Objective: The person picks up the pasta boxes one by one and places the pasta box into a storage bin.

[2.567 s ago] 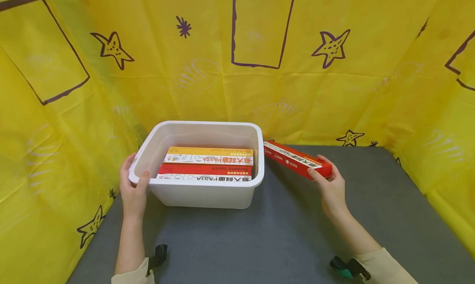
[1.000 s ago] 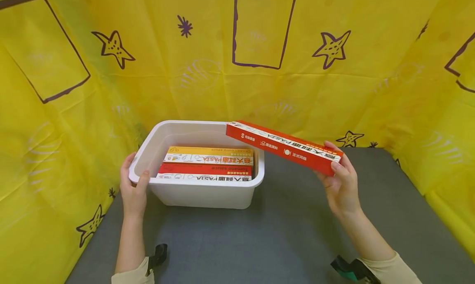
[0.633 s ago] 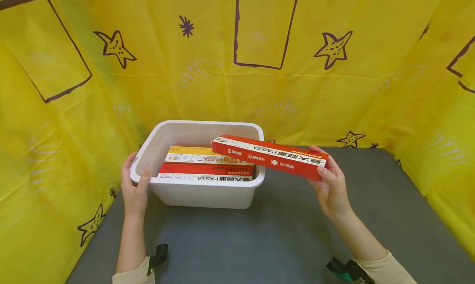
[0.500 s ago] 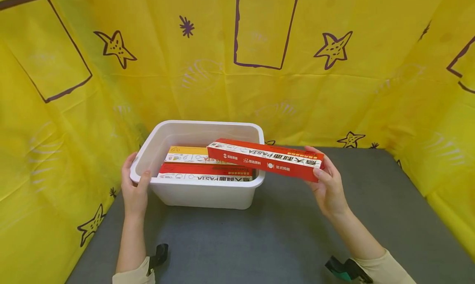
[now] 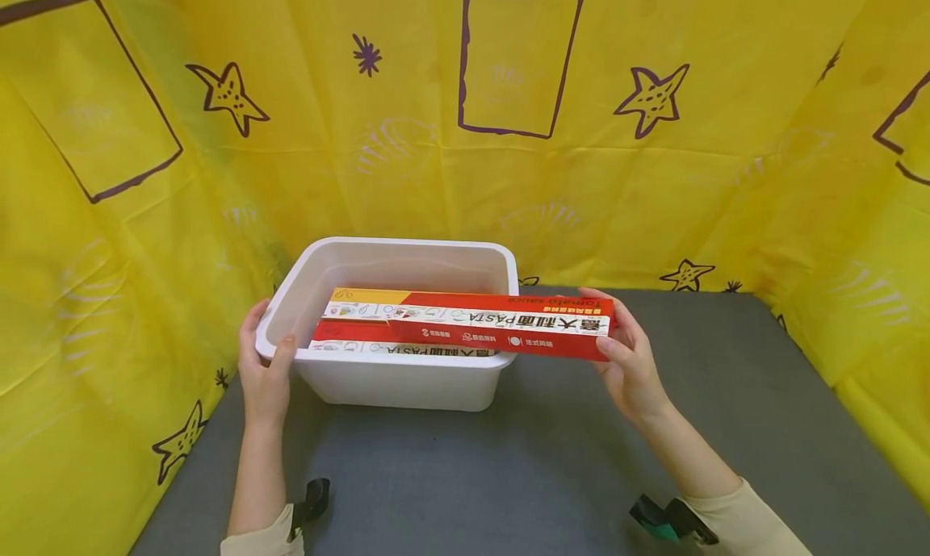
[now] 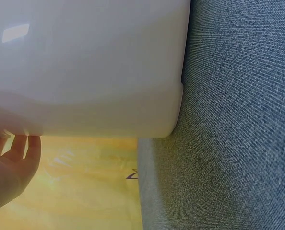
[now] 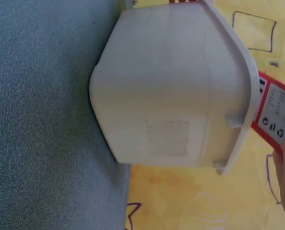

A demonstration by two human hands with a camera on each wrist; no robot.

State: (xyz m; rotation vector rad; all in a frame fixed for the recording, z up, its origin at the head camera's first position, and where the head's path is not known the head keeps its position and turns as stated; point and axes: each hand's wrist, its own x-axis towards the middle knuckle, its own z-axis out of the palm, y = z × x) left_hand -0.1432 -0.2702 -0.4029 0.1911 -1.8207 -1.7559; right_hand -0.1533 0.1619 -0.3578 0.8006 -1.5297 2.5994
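Observation:
A white plastic bin (image 5: 395, 385) stands on the grey table. My left hand (image 5: 265, 370) grips its left rim, thumb at the front corner and fingers along the outer side; in the left wrist view the fingers (image 6: 33, 148) lie against the wall. With thumb and fingers my right hand (image 5: 630, 362) holds the right end of a red pasta box (image 5: 501, 334). This box lies across the bin's right rim, its left part over the boxes inside. Below it show a yellow pasta box (image 5: 363, 295) and another red pasta box (image 5: 349, 330), partly hidden.
Yellow cloth (image 5: 407, 177) with drawn stars and frames hangs behind and at both sides. The grey table (image 5: 450, 483) stretches in front of the bin and to its right. Black straps (image 5: 312, 499) circle both wrists.
The held red pasta box has risen from right of the bin, then come left and down over it, from slanted to nearly level. My left hand stays on the rim.

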